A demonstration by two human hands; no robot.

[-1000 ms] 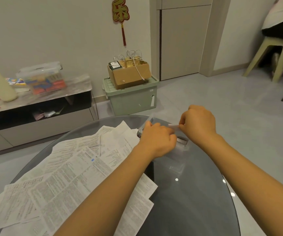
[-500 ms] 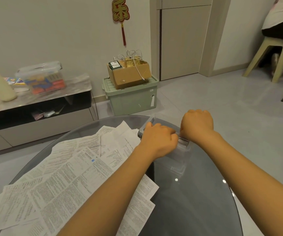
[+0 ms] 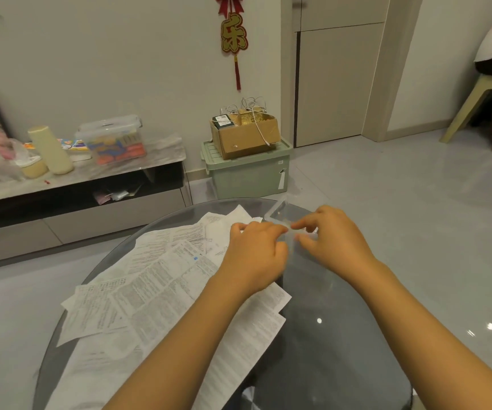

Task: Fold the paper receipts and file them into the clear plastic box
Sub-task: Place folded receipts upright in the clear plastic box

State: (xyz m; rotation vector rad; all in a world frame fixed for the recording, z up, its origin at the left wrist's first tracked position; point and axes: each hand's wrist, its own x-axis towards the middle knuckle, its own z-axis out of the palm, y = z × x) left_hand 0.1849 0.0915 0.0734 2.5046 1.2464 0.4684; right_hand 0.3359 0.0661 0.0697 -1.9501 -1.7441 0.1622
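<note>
The clear plastic box (image 3: 278,213) stands at the far edge of the round glass table (image 3: 342,335), mostly hidden behind my hands. My left hand (image 3: 255,253) is curled with its fingertips on the box's near left rim. My right hand (image 3: 334,241) reaches in from the right, its thumb and forefinger pinching the box's rim. Something pale shows between those fingers, too blurred to name. Several unfolded paper receipts (image 3: 156,279) lie overlapping across the left half of the table, partly under my left forearm.
A green storage bin (image 3: 247,173) with a cardboard box (image 3: 244,134) on top stands on the floor beyond the table. A low TV bench (image 3: 76,184) with containers runs along the left wall. A person sits on a plastic stool (image 3: 487,110) at the far right.
My right hand held a folded white receipt over the box, pressed down into it as a fist, and now has its fingers apart at the rim. My left hand stayed on the box.
</note>
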